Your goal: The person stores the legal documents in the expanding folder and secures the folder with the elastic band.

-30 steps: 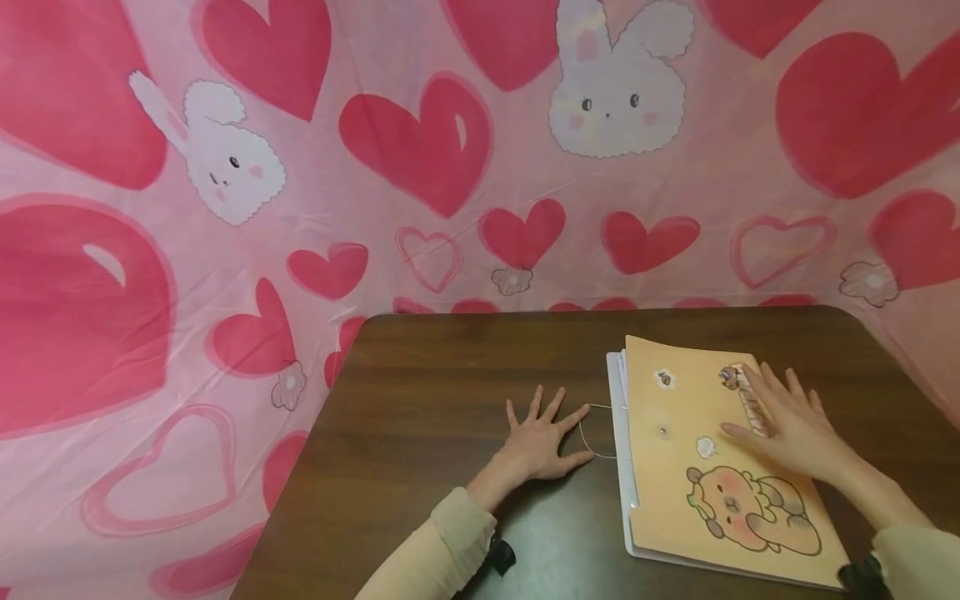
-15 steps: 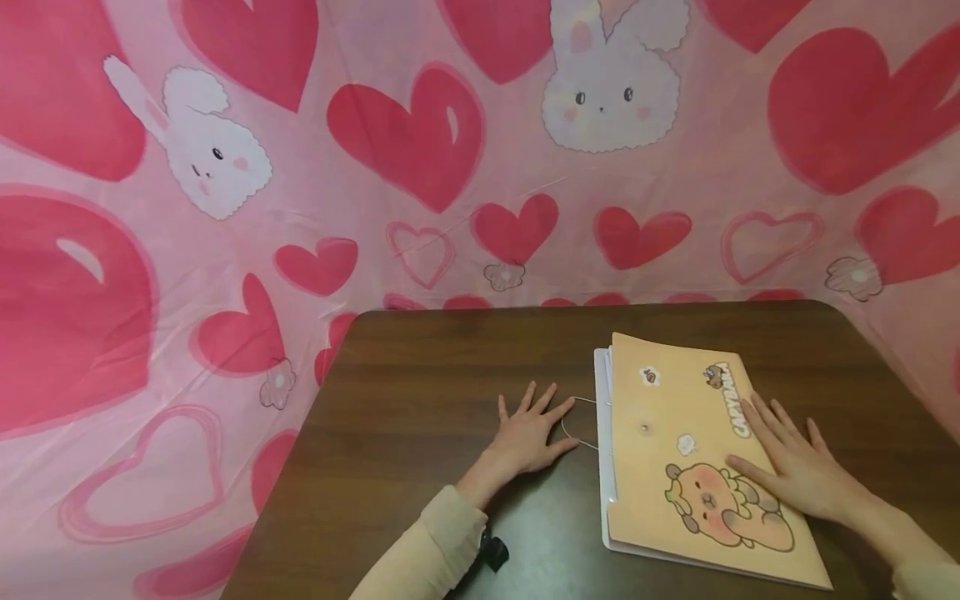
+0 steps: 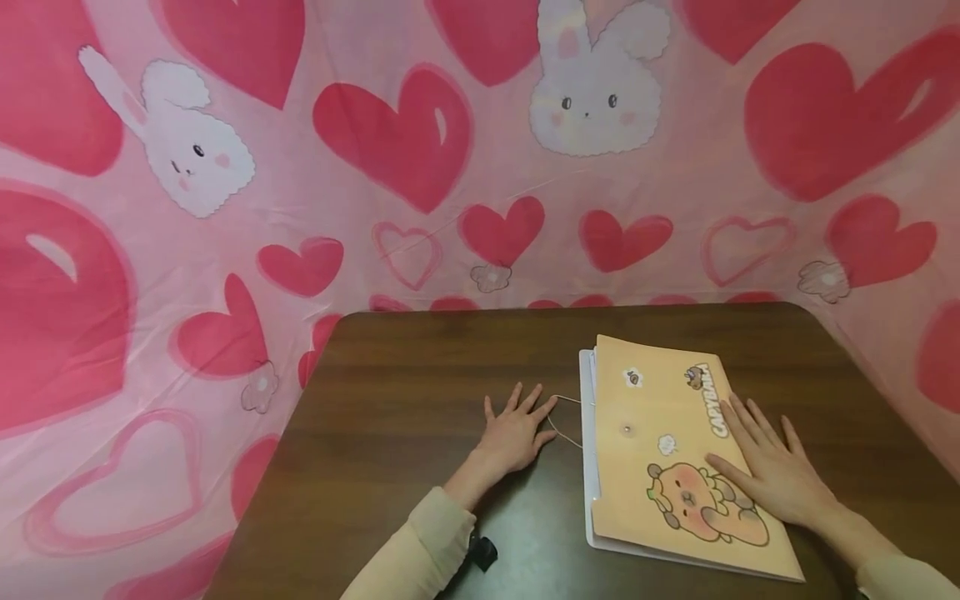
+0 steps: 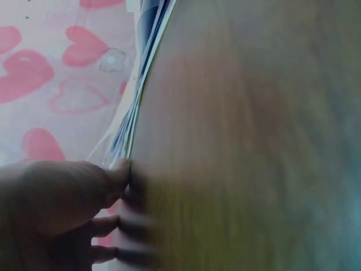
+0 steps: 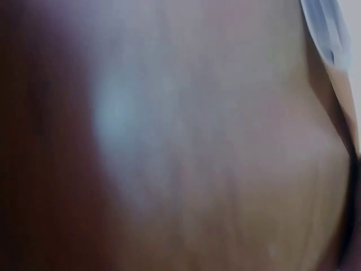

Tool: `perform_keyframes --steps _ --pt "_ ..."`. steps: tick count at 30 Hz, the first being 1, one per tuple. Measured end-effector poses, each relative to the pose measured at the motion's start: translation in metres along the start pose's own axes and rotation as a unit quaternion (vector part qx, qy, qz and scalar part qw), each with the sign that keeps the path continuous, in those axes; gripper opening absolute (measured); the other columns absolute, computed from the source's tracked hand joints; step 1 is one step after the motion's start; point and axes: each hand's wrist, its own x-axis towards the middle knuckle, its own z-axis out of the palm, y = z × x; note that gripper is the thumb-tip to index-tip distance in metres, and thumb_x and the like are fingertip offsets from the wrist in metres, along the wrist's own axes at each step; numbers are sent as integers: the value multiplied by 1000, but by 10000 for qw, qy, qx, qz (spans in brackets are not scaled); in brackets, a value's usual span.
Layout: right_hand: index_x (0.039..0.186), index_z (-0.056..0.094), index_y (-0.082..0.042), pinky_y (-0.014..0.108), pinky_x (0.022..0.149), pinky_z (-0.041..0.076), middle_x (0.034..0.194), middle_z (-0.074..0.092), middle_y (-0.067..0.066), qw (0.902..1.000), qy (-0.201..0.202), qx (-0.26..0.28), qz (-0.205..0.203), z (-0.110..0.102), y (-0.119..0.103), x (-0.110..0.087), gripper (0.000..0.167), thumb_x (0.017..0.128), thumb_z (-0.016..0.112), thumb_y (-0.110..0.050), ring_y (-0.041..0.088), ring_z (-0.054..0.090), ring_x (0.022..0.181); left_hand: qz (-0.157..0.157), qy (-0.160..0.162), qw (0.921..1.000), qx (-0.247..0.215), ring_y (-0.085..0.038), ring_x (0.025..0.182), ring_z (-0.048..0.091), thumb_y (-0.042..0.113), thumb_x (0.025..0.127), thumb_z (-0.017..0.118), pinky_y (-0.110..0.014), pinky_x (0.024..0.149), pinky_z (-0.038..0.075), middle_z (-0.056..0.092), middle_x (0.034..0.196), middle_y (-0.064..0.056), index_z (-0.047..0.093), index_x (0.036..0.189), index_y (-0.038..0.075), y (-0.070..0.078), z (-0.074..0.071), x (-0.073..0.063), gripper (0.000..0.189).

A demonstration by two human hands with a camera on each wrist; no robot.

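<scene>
A tan expanding file folder with a capybara print lies on the table, its layered white edge toward the left. A thin elastic cord runs out of that edge. My left hand rests on the table left of the folder, fingers spread, its thumb and forefinger at the cord loop. The left wrist view shows the hand beside the folder's stacked sheets. My right hand lies flat across the folder's right edge, fingers extended. In the right wrist view only a strip of the folder shows; the hand is mostly hidden.
The dark wooden table has rounded far corners. Behind it hangs a pink cloth with hearts and rabbits. A black strap piece shows beside my left sleeve.
My right hand has slid off the folder's middle to its right edge, uncovering the printed lettering. The left hand stays at the cord. The whole head view has shifted somewhat.
</scene>
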Motion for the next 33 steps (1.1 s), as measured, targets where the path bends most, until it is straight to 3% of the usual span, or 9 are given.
perform_keyframes --steps 7,9,12,16,19,21,23,27,33 --pt "178 6 -13 64 132 -26 187 1 14 9997 221 -112 -68 4 1 4 95 109 62 -46 27 -13 175 -204 240 9993 203 -28 173 21 49 116 47 -85 126 20 29 183 5 37 173 33 2 3 2 59" --pt "178 7 -14 64 133 -25 187 2 14 9996 239 -104 -53 4 1 5 94 109 62 -46 28 -12 175 -192 475 9984 226 -29 171 28 43 117 51 -86 124 25 37 180 4 45 169 31 2 2 4 54" --pt "179 7 -15 66 132 -24 187 2 15 9997 211 -84 -31 4 0 6 94 109 62 -46 29 -10 175 1 917 9943 540 -31 161 48 22 114 58 -80 117 43 55 169 2 63 155 26 2 -1 5 42" --pt "179 6 -15 65 133 -25 187 2 15 9998 169 -110 -17 6 -1 6 94 109 62 -47 31 -10 175 556 1345 9766 1585 -27 130 76 3 105 64 -53 98 66 77 143 1 77 131 20 0 -7 6 34" --pt "179 7 -15 64 133 -25 187 3 14 9997 179 -148 -1 7 -2 5 95 109 62 -48 30 -10 175 1036 1552 9561 2260 -18 104 82 7 104 70 -36 82 68 84 123 3 79 120 21 -2 -12 7 23" --pt "179 7 -16 64 133 -25 187 3 14 9997 187 -164 11 7 -2 4 94 109 62 -48 31 -9 175 1241 1691 9484 2379 -15 89 81 15 105 72 -32 73 66 86 108 5 79 111 22 -3 -14 8 11" --pt "179 7 -16 64 133 -25 188 3 13 9997 185 -169 19 7 -2 2 94 109 62 -48 31 -9 175 1340 1823 9481 2235 -16 79 78 22 106 72 -32 63 62 84 94 5 77 104 22 -3 -15 9 5" --pt "179 7 -16 64 133 -25 188 3 13 9997 178 -190 3 6 -1 1 94 109 62 -48 31 -9 175 1357 2004 9566 1625 -19 69 75 33 109 68 -36 52 55 76 76 2 73 96 19 -3 -14 14 20" --pt "179 9 -15 64 133 -25 188 2 12 9995 173 -275 -44 5 2 1 94 109 62 -48 29 -10 175 1140 2016 9714 523 -19 81 79 48 107 69 -37 61 60 81 87 3 77 102 21 4 -11 17 29"
